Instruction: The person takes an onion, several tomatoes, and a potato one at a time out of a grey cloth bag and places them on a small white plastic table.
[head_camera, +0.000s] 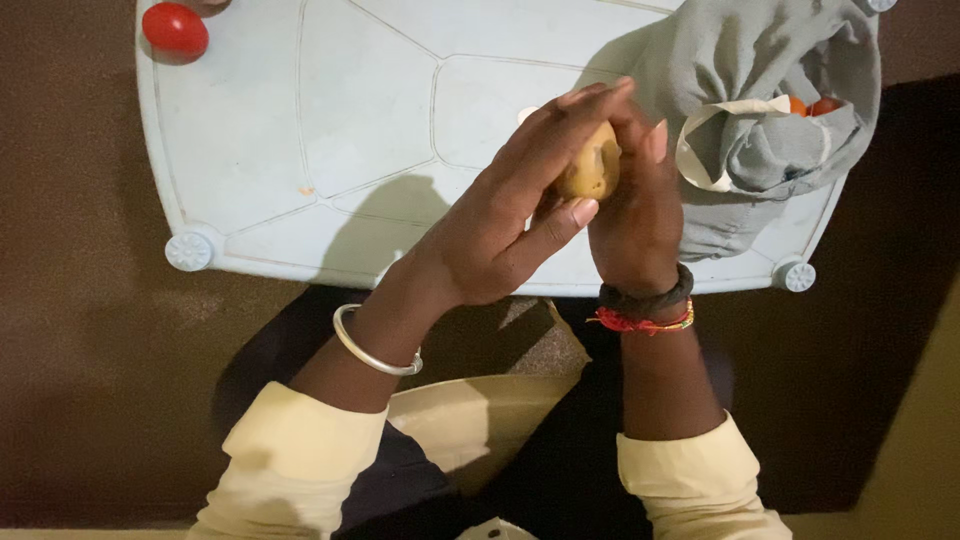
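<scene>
Both hands, left hand (500, 225) and right hand (635, 215), fingers closed around potato (590, 165), just left of grey cloth bag (770, 90) on pale bench (300, 130).

Both hands raised together, left hand (500, 225) and right hand (632, 215) curled, fingertips meeting.

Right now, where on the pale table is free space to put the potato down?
The table is bare between the red tomato at its far left corner and the hands. The right side is crowded by the grey cloth bag.
</scene>
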